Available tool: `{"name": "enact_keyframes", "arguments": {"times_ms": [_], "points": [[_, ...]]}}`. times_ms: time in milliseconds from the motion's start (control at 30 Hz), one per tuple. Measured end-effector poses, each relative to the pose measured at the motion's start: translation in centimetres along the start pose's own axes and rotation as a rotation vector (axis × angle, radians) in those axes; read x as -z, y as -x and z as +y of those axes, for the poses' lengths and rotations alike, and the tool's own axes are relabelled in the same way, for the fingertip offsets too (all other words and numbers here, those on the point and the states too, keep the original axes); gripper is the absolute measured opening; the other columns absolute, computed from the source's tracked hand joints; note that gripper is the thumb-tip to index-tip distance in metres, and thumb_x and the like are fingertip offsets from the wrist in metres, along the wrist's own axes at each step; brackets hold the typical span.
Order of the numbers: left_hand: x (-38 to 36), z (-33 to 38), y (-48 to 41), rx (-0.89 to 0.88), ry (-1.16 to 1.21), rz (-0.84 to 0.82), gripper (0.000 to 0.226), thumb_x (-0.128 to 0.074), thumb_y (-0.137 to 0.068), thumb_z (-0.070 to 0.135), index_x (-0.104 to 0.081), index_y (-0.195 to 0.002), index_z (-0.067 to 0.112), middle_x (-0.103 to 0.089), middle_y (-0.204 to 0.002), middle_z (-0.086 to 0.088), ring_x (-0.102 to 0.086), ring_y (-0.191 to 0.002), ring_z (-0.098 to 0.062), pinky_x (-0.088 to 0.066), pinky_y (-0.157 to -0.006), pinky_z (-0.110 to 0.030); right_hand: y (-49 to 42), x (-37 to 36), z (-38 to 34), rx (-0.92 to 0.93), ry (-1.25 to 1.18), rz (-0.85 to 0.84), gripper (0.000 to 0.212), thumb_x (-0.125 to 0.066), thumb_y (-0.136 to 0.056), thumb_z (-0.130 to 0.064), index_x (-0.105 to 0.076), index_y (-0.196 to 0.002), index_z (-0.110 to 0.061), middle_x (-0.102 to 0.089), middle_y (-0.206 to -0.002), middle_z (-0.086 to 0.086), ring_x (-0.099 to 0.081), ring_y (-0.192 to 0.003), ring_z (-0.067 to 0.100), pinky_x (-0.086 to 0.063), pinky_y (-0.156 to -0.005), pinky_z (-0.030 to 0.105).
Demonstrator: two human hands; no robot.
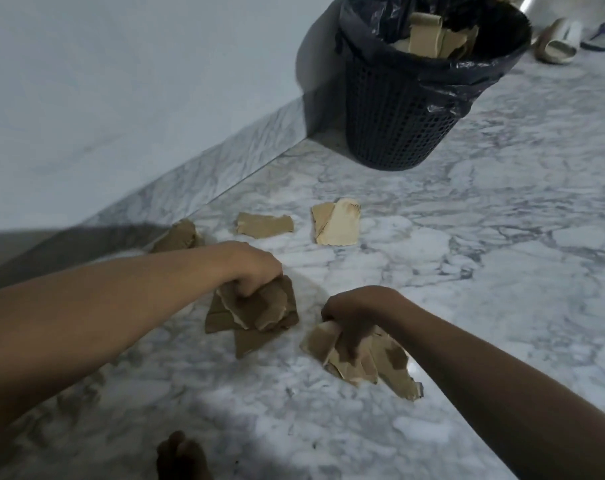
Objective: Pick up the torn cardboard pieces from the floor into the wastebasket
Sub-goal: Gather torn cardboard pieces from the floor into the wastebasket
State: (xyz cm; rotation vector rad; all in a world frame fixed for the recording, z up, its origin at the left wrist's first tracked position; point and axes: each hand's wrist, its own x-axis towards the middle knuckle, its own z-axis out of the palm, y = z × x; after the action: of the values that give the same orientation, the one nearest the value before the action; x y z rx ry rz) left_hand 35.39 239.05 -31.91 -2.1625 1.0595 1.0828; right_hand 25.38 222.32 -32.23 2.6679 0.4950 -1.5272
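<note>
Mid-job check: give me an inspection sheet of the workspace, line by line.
Surface: marble floor, grey-veined.
Job's things: wastebasket with black liner, near the wall, torn cardboard inside; three loose pieces on the floor: wall-side piece, middle piece, pale piece.
Clutter: sandal and flip-flop beyond the wastebasket.
Grippers: left hand grips cardboard stack; right hand grips cardboard bunch; both low at the floor.
Cables: nothing seen.
Surroundings: plain wall with marble skirting; bare foot at bottom edge.
</note>
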Motion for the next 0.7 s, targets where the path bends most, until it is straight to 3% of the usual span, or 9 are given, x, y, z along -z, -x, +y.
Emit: {"name": "enact_keyframes", "arguments": {"times_ms": [133, 200, 333, 467, 533, 600, 700], "points": [[1.0, -0.6, -0.6, -0.002, -0.043, 0.043, 0.05, -0.082, -0.071, 0.018, -0.06, -0.116, 0.013, -0.059, -0.098, -0.003, -0.057, -0.079, -0.023, -0.052, -0.063, -0.035, 0.6, -1.4, -1.1, -0.039, -0.004, 0.096, 0.04, -0.087, -0.07, -0.026, -0.069, -0.1, -0.006, -0.061, -0.087, 0.005, -0.061, -0.08, 0.024, -0.047, -0.065, 0.03], [1.5, -0.9, -1.0, 0.014, -0.026, 0.036, 0.055, -0.087, -0.069, 0.025, -0.058, -0.114, 0.013, -0.059, -0.102, -0.004, -0.056, -0.085, -0.023, -0.049, -0.068, -0.033, 0.9, -2.2, -1.3, -0.06, -0.011, 0.178, 0.029, -0.08, -0.077, -0.016, -0.067, -0.101, -0.004, -0.06, -0.092, 0.008, -0.057, -0.079, 0.023, -0.045, -0.067, 0.032], [3.1, -2.7, -1.2, 0.075, 0.207, 0.063, 0.069, -0.085, -0.07, 0.037, -0.051, -0.127, 0.015, -0.055, -0.116, -0.001, -0.058, -0.104, -0.023, -0.052, -0.087, -0.035, 0.8, -3.1, -1.2, -0.075, 0.029, 0.233, 0.029, -0.077, -0.077, -0.01, -0.068, -0.105, -0.007, -0.066, -0.103, 0.009, -0.057, -0.078, 0.022, -0.045, -0.067, 0.033], [4.3, -4.5, -1.6, 0.143, 0.622, 0.293, 0.069, -0.086, -0.07, 0.03, -0.049, -0.127, 0.016, -0.058, -0.12, -0.001, -0.059, -0.103, -0.022, -0.053, -0.091, -0.039, 1.5, -2.3, -0.5, -0.073, 0.022, 0.212, 0.036, -0.082, -0.074, -0.015, -0.066, -0.105, -0.007, -0.063, -0.095, 0.005, -0.057, -0.077, 0.021, -0.045, -0.065, 0.031], [3.9, -5.0, -2.0, 0.225, 0.692, 0.384, 0.075, -0.085, -0.07, 0.032, -0.044, -0.131, 0.014, -0.056, -0.123, -0.003, -0.057, -0.106, -0.023, -0.051, -0.092, -0.038, 1.5, -1.0, 1.3, -0.077, -0.146, 0.233, 0.045, -0.085, -0.072, -0.023, -0.063, -0.11, -0.01, -0.063, -0.097, 0.004, -0.06, -0.082, 0.02, -0.051, -0.068, 0.032], [2.8, -5.2, -2.6, 0.303, 0.721, 0.402, 0.079, -0.086, -0.066, 0.035, -0.047, -0.131, 0.013, -0.058, -0.125, -0.004, -0.058, -0.105, -0.024, -0.05, -0.091, -0.036, 1.6, 0.7, 3.7, -0.048, -0.43, 0.319, 0.04, -0.087, -0.068, -0.02, -0.066, -0.101, -0.015, -0.068, -0.096, 0.001, -0.064, -0.084, 0.018, -0.056, -0.072, 0.03], [1.3, -5.3, -3.0, 0.369, 0.799, 0.381, 0.071, -0.086, -0.068, 0.033, -0.053, -0.126, 0.008, -0.061, -0.115, -0.006, -0.059, -0.098, -0.024, -0.051, -0.084, -0.031, 2.6, 2.9, 6.3, -0.046, -0.856, 0.574, 0.021, -0.083, -0.074, -0.013, -0.068, -0.088, -0.015, -0.067, -0.083, -0.001, -0.062, -0.067, 0.007, -0.048, -0.052, 0.015]]}}
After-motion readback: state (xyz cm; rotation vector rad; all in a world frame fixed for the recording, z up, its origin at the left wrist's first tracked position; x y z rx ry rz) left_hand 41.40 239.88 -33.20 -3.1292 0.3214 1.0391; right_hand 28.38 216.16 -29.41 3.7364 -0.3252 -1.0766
